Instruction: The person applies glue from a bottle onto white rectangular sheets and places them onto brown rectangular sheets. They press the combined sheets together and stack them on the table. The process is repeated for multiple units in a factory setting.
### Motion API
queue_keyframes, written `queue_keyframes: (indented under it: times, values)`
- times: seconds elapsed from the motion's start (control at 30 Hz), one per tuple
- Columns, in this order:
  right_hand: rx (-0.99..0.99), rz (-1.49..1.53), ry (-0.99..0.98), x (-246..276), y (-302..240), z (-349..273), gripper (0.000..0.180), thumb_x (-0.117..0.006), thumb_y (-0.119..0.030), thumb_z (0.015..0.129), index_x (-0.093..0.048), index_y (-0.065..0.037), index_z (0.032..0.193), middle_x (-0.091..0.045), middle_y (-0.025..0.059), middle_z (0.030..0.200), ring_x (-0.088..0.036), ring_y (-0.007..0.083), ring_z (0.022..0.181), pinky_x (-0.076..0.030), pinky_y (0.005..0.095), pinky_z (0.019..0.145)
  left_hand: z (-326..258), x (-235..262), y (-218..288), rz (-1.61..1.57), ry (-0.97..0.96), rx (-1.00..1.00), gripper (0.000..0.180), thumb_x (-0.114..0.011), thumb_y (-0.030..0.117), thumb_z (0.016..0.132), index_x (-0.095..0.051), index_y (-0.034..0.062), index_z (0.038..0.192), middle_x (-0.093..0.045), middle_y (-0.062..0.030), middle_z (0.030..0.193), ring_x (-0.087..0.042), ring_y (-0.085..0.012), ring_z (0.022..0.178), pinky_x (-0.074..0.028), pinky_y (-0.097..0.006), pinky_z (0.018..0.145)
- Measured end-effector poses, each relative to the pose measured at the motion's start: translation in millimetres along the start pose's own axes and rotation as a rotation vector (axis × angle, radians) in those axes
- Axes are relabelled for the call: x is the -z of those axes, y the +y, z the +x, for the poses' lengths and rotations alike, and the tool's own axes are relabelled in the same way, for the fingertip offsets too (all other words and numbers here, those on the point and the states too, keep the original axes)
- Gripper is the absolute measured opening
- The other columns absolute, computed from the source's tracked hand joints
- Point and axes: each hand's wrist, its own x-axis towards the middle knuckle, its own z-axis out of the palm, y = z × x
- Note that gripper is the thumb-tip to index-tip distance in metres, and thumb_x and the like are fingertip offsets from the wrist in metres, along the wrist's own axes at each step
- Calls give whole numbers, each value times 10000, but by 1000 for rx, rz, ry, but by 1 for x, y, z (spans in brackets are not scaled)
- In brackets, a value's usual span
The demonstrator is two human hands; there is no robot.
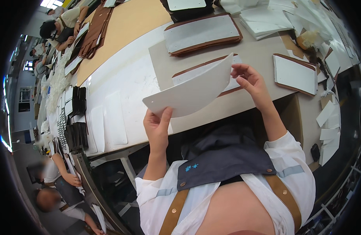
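My left hand [157,127] grips the lower left end of a white panel [190,94], thumb on top and fingers beneath. The panel is thin, slightly bowed and tilted up, with rounded corners and a small hole near the left end. Beside its raised right end is my right hand [251,82], fingers loosely curled and thumb apart from them; whether the fingertips touch the edge is hard to tell. Below the panel, partly hidden, lies a brown piece [230,92] with a white sheet on it. Farther back sits a stack of brown pieces [211,50] topped by a white panel [204,34].
Another brown piece with a white panel [296,72] lies at the right. White sheets [264,21] and scraps crowd the back right. Dark stacked pieces [76,135] and loose white panels [115,117] lie at the left. Other people [66,25] work along the left side.
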Motion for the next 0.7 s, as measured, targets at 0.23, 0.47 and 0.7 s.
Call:
queue_keyframes:
  times: [0.23, 0.47, 0.7]
  values:
    - [-194, 36, 62, 36, 14, 2, 167, -700, -145, 957, -662, -42, 1083, -655, -15, 974, -606, 72, 924, -474, 244, 823, 20, -21, -31, -120, -56, 319, 335, -650, 190, 1014, -604, -14, 1276, -659, -127, 1285, -604, -162, 1179, -404, -322, 1079]
    - [-282, 22, 197, 46, 27, 19, 201, -705, -139, 954, -649, 2, 1086, -693, 20, 899, -617, 61, 809, -476, 211, 755, 38, -6, -60, 465, -124, 208, 301, -587, 185, 1039, -637, -30, 1244, -607, -32, 1018, -556, -112, 917, -452, -267, 877]
    - [-237, -131, 268, 39, 32, 26, 328, -721, -63, 923, -613, 32, 1218, -674, 14, 866, -597, 51, 767, -466, 203, 712, 46, -20, -70, 510, 22, 107, 458, -659, 92, 976, -581, 53, 1425, -574, -10, 847, -510, -84, 704, -466, -223, 656]
